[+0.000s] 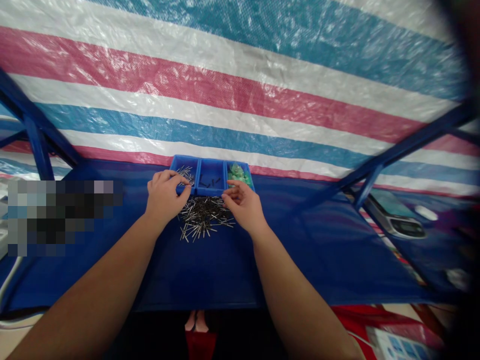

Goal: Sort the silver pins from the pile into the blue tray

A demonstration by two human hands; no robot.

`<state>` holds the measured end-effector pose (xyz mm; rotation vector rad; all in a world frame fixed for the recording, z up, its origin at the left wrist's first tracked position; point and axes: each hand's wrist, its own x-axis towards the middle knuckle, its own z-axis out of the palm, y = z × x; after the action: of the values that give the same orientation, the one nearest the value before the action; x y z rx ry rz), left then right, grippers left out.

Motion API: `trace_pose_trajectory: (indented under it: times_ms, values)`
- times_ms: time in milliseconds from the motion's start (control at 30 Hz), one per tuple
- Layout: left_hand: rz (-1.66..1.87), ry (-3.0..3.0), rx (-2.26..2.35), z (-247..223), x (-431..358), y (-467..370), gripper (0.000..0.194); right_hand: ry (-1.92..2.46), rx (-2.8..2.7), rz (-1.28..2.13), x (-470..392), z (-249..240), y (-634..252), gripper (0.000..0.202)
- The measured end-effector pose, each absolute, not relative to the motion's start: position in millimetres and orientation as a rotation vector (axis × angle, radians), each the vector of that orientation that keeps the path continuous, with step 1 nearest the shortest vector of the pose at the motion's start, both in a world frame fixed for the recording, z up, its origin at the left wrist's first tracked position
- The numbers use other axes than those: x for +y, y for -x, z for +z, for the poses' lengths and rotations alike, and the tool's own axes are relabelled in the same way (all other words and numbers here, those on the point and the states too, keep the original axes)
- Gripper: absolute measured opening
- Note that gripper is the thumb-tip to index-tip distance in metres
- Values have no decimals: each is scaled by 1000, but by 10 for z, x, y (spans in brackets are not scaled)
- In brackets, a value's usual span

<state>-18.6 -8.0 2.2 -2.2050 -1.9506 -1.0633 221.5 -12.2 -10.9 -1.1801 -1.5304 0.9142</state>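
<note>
In the head view, both hands work over a blue tabletop (pixel 198 285), close to a blue tray (pixel 210 192) with three compartments in a row. The left hand (pixel 165 195) is at the front of the left compartment, palm down, thumb and forefinger drawn near each other; whether they grasp a pin I cannot tell. The right hand (pixel 245 206) is by the front of the right compartment, its fingers bent and its thumb toward the middle; I cannot tell whether anything is held there either. Between the hands, just before the tray, lies a loose pile of thin metal pins (pixel 204 216), dark and silvery, pointing in many directions. Similar silvery pins (pixel 185 173) lie in the left compartment, a few dark pieces (pixel 214 181) in the middle one, and green translucent pieces (pixel 240 173) in the right one. A striped sheet (pixel 225 95) hangs behind.
</note>
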Motion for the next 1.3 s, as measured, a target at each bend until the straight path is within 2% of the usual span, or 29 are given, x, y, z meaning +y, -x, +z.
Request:
trace_pose_trajectory:
  times_ms: [67,133,300,467,600,700,833,1033,1300]
  values:
    - [-1059,2223,-1934,15,-75,190,15,1267,-1617,804,-173,-7,-2394,27]
    - [-1071,2231,-1910,-2,-65,196,13,1357,-1739,749,-203,95,-2610,18]
    - [-1079,2264,-1865,-45,-47,203,10,1628,-2158,966,-208,160,-3053,15]
    - [-1070,2275,-1876,-26,-63,181,10,1747,-2302,1020,-197,87,-3091,13]
    - [-1210,2300,-1716,68,-103,154,9,1541,-2373,885,-224,143,-2949,10]
    - [-1296,2633,-1383,148,-162,104,12,1263,-2320,803,-273,213,-2786,8]
    - [-1086,3097,-1043,184,-256,-9,17,1119,-2243,800,-331,243,-2571,10]
    - [-903,3175,-1047,152,-283,-75,20,1035,-2222,828,-354,201,-2443,8]
    - [-827,3175,-1009,154,-277,-55,20,998,-2155,842,-361,170,-2386,5]
